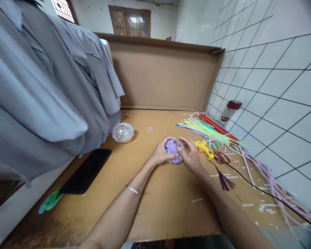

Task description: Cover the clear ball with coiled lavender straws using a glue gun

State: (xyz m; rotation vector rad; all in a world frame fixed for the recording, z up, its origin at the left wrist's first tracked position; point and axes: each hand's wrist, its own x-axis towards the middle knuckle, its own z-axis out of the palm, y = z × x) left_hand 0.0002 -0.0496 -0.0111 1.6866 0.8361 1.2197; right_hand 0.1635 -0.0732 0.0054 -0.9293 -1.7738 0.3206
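A small round ball (172, 147), clear plastic partly covered with purple fuzzy strips, sits just above the table in both hands. My left hand (160, 153) is closed around its left side, thumb along the bottom front. From the right, my right hand (192, 155) grips the clear part with thumb and bent fingers; what lies under those fingertips is hidden. Just right of that hand lies a yellow glue gun (204, 148), with red-handled scissors (222, 157) and a purple tassel (225, 180) close by.
A clear faceted bowl-like piece (123, 132) and a black phone (86, 171) lie left. A bundle of coloured pipe cleaners (209, 128) and a red-lidded jar (229, 112) stand along the tiled wall. The glue gun's cord (254, 185) trails right. Grey shirts (93, 86) hang left.
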